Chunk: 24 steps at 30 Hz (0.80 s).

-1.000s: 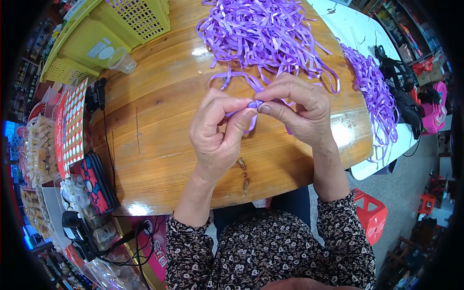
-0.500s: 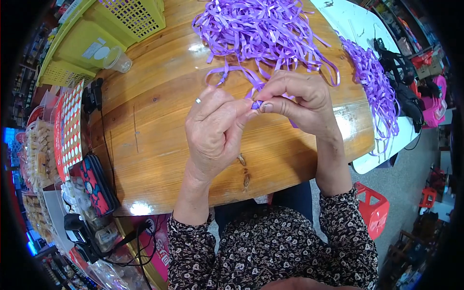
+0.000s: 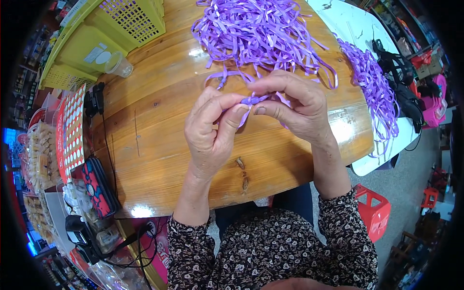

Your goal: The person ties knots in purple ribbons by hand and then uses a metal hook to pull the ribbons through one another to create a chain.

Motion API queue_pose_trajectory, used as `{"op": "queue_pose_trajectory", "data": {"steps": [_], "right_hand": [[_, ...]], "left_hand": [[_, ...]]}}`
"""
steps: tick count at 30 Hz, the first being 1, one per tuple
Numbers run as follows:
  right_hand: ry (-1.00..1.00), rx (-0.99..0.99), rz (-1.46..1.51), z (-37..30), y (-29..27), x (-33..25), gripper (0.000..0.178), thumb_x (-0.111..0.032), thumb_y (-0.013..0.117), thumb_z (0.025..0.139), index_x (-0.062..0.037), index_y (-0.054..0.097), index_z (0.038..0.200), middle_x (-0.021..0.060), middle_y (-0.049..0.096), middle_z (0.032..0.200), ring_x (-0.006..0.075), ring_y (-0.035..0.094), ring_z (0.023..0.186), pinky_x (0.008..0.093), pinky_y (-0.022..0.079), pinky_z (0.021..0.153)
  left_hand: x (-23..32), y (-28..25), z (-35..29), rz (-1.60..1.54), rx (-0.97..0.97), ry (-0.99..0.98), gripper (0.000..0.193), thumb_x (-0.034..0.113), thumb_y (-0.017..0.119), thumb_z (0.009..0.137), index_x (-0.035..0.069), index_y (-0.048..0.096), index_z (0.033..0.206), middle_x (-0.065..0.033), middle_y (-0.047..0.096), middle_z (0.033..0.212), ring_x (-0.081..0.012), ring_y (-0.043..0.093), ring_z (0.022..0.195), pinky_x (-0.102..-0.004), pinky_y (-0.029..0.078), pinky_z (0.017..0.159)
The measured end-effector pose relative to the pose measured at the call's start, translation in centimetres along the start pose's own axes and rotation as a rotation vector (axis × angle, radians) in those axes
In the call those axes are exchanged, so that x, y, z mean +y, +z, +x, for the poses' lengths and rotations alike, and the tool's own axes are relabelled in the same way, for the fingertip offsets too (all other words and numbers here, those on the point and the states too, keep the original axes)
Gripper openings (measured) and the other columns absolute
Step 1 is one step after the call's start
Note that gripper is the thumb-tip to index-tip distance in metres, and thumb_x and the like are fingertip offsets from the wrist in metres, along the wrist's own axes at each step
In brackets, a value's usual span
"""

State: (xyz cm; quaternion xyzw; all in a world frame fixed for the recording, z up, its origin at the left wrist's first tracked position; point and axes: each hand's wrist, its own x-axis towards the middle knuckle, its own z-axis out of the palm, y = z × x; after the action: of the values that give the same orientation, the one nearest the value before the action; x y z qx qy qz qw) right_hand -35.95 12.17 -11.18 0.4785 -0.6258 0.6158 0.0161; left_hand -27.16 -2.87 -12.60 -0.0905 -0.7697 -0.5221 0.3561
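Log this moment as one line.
left hand: pinching purple ribbon | right hand: open around ribbon | wooden table: ribbon pile beyond hands | upper left: yellow basket, clear cup

Stocked shelves [image 3: 405,30] and bagged goods [image 3: 42,153] around the wooden table [image 3: 162,121] suggest a shop.

Bright light leaves white glare on the surface [image 3: 162,159], fisheye bends straight edges, and corners go black.

White lettering [image 3: 164,256] stands on a pink panel [image 3: 157,267].
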Motion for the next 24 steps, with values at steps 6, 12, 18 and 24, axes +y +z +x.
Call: {"op": "queue_pose_trajectory", "data": {"steps": [6, 12, 18, 24], "right_hand": [[-0.187, 0.006, -0.197, 0.26, 0.03, 0.15, 0.024, -0.001, 0.074, 0.068, 0.0000, 0.068, 0.091, 0.0079, 0.065, 0.081, 0.0166, 0.059, 0.073, 0.0254, 0.045, 0.060], [-0.129, 0.027, -0.131, 0.18, 0.20, -0.10, 0.024, -0.001, 0.074, 0.068, 0.0019, 0.067, 0.091, 0.0078, 0.065, 0.082, 0.0168, 0.059, 0.074, 0.0265, 0.046, 0.062], [-0.027, 0.029, -0.071, 0.02, -0.43, -0.51, 0.018, 0.003, 0.068, 0.074, 0.0027, 0.066, 0.092, 0.0098, 0.064, 0.081, 0.0172, 0.059, 0.074, 0.0267, 0.047, 0.064], [-0.079, 0.184, 0.027, -0.04, -0.24, -0.04, 0.017, 0.000, 0.070, 0.075, -0.0024, 0.068, 0.091, 0.0072, 0.065, 0.085, 0.0131, 0.060, 0.077, 0.0236, 0.046, 0.063]], "left_hand": [[-0.77, 0.25, -0.26, -0.047, 0.060, 0.080, 0.012, 0.000, 0.067, 0.079, -0.002, 0.063, 0.090, -0.0046, 0.053, 0.070, -0.0105, 0.048, 0.060, -0.0226, 0.037, 0.050], [-0.93, 0.09, -0.35, -0.038, 0.063, 0.064, 0.013, -0.002, 0.067, 0.078, -0.002, 0.063, 0.091, -0.0039, 0.053, 0.069, -0.0098, 0.047, 0.059, -0.0217, 0.036, 0.049], [-0.54, 0.00, -0.24, -0.022, 0.062, 0.027, 0.012, -0.003, 0.068, 0.077, -0.001, 0.064, 0.089, -0.0025, 0.052, 0.068, -0.0087, 0.046, 0.058, -0.0212, 0.034, 0.049], [-0.50, 0.07, -0.34, -0.056, 0.077, -0.002, 0.012, -0.003, 0.069, 0.077, 0.000, 0.065, 0.088, -0.0016, 0.051, 0.068, -0.0079, 0.045, 0.058, -0.0204, 0.033, 0.050]]}}
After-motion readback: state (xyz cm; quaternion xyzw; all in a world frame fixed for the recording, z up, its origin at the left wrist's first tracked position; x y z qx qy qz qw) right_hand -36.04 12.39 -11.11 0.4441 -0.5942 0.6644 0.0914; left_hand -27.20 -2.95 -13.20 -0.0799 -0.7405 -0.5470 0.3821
